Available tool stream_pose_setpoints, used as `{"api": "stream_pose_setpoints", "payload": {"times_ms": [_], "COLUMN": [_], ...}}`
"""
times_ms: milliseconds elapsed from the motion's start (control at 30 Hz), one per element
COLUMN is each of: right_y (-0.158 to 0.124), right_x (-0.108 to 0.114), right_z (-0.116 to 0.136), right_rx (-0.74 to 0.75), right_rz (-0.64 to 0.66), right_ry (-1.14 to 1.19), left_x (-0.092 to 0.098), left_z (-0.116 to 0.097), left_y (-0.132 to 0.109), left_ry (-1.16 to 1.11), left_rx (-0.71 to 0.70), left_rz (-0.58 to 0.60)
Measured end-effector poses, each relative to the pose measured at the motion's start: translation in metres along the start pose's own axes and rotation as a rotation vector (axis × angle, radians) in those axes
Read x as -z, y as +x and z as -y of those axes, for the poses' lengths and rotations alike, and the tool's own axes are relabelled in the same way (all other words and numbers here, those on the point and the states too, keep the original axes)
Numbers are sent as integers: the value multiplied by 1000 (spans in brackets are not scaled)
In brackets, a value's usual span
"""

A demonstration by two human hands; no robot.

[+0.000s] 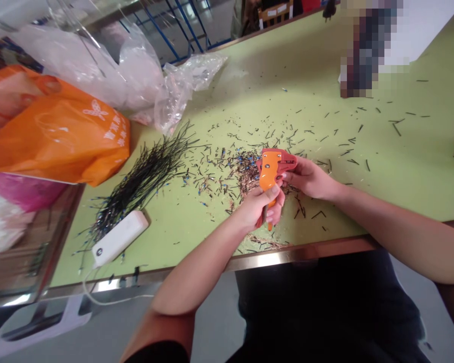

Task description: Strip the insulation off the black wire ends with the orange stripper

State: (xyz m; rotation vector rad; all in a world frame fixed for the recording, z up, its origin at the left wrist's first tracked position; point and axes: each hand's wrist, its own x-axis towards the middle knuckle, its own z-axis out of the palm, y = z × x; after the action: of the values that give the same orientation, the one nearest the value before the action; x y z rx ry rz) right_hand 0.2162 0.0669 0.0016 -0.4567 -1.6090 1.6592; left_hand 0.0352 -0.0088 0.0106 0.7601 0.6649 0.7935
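An orange and red wire stripper (270,169) is upright over the green tabletop, its handles wrapped by my left hand (263,206). My right hand (310,179) is closed at the tool's red jaw end, fingertips pinched together. Whatever those fingers hold is too small or hidden to make out. Beneath the tool lies a pile of short wire scraps (245,174), with black, blue and copper-coloured bits. To the left, a bundle of long black wires (144,174) rests on the table.
A white power bank (121,237) with a white cable lies near the front left edge. An orange bag (60,131) and clear plastic bags (136,75) stand at the left. Black scraps are scattered across the green table (212,242). A pixelated item is at the back right.
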Motion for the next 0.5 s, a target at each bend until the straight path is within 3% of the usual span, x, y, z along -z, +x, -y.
{"api": "stream_pose_setpoints", "payload": {"times_ms": [267,500], "right_y": [4,3], "right_x": [12,12], "right_z": [2,10], "right_rx": [12,74], "right_rz": [-68,-67], "right_ry": [-8,-79], "left_x": [12,22], "left_z": [-17,-25], "left_y": [0,-5], "left_ry": [-105,50], "left_rx": [-49,-53], "left_rz": [41,38]}}
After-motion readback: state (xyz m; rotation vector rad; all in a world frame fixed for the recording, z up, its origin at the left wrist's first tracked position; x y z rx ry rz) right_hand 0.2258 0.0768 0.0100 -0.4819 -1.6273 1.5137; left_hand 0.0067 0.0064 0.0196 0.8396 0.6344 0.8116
